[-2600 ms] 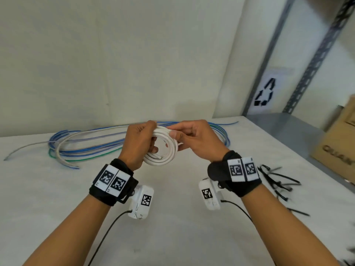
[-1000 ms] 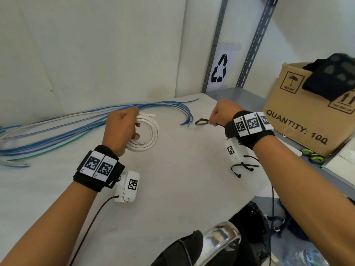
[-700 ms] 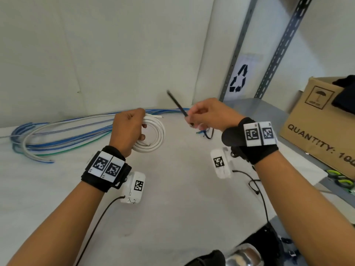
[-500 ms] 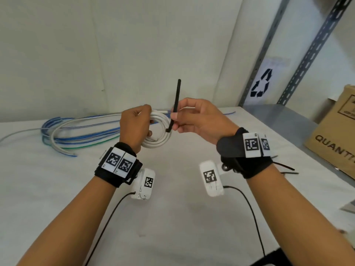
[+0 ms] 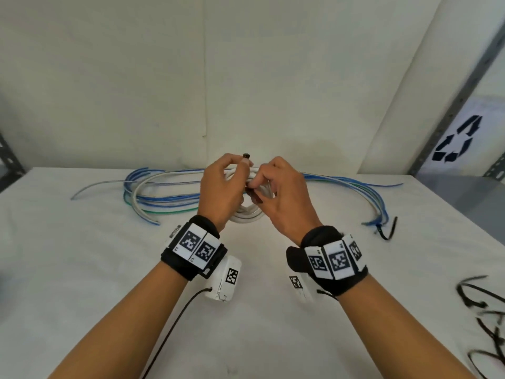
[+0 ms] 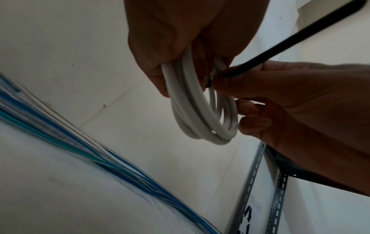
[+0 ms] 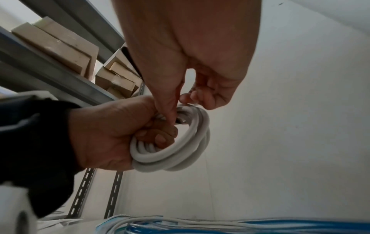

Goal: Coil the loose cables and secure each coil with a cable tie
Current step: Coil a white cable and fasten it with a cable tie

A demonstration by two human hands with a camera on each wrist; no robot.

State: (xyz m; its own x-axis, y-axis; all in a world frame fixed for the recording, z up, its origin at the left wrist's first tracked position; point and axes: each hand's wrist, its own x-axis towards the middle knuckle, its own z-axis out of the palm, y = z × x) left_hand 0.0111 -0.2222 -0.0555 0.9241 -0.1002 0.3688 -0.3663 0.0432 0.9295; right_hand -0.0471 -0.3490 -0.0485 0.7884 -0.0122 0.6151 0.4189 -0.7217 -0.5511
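Left hand (image 5: pixel 222 188) curls its grip round the white cable coil (image 6: pixel 202 110); right hand (image 5: pixel 284 192) pinches the black cable tie (image 6: pixel 280 52) against it.

The coil hangs above the tabletop (image 5: pixel 82 269), toward its far edge, between both hands. Behind it, loose blue, green and grey cables (image 5: pixel 164 198) lie along that far edge. More black ties (image 5: pixel 489 318) lie scattered at the right edge.

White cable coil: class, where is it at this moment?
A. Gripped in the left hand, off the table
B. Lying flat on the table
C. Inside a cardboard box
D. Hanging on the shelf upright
A: the left hand has its fingers curled round the white cable coil, holding it clear of the table.
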